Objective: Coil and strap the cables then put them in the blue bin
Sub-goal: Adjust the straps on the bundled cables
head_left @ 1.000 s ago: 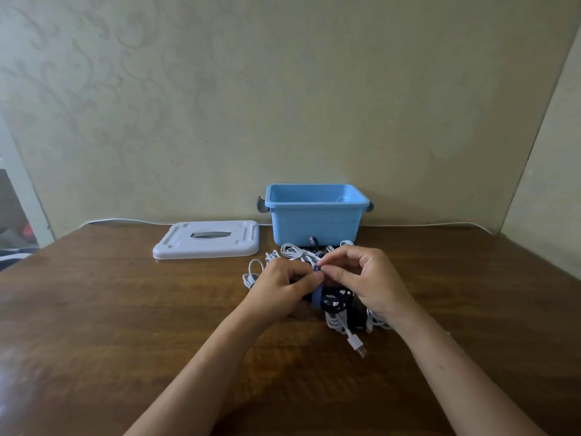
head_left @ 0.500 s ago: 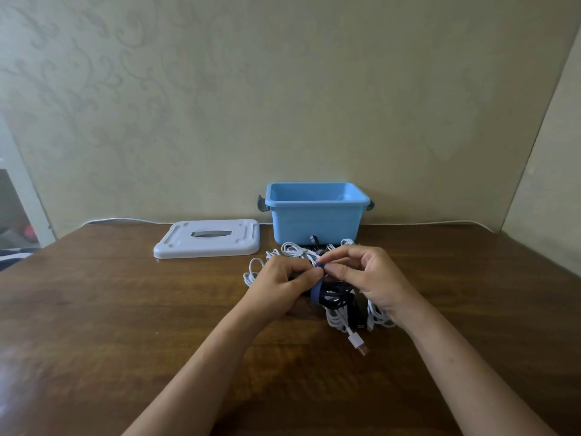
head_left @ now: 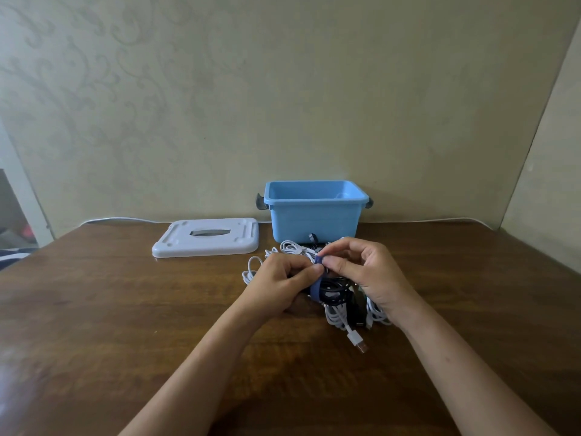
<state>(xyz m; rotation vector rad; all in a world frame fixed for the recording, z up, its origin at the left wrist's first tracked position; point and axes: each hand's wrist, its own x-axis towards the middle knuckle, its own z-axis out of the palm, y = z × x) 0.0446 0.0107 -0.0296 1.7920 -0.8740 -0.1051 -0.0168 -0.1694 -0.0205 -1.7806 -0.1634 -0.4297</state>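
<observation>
Blue strap [head_left: 316,289] is being worked round a coil of black cable [head_left: 334,292], just in front of the blue bin [head_left: 314,212], and both hands are on it. The strap's free end is pinched between thumb and fingertips of the right hand [head_left: 371,278], raised above the coil, presumably so the band can be drawn snug before it is fastened. The coil itself is gripped by the left hand [head_left: 279,286], fingers curled round it and thumb pressed toward the strap, most likely to stop the loops from springing apart. White cables [head_left: 338,316] are heaped loose in front of the bin, under and around the hands, with a plug [head_left: 358,339] trailing out on the side farthest from the bin; none of these looks strapped, though part of the pile is hidden by the hands. No cables can be seen in the bin, whose floor is hidden by its front wall; it is open and close enough for a short drop once the bundle is bound. Left of the bin, a white lid [head_left: 207,237] is laid flat on the wooden table [head_left: 125,309], kept clear of the work.
</observation>
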